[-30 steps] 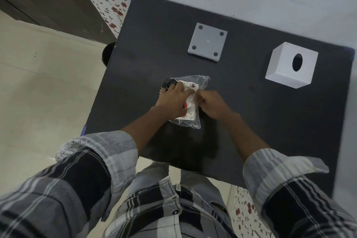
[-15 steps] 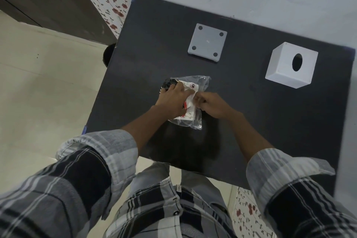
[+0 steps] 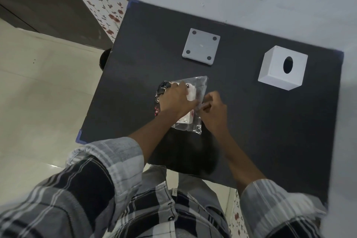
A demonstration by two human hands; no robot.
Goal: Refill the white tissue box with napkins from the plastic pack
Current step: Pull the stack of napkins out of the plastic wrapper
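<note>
Napkins are lying in the plastic pack, its long axis running toward the person. Left hand is pressing it flat; right hand is pinching its right edge, the tissue box sitting well right of the pack.

White tissue box (grey base), black table, plaid sleeves.

Bare table separates hands from tissue box; base plate sits aside.

On the black table sit one white tissue box, one grey square lid (four dark dots on it) and one plastic pack. Two hands work there: left hand, right hand.
</note>
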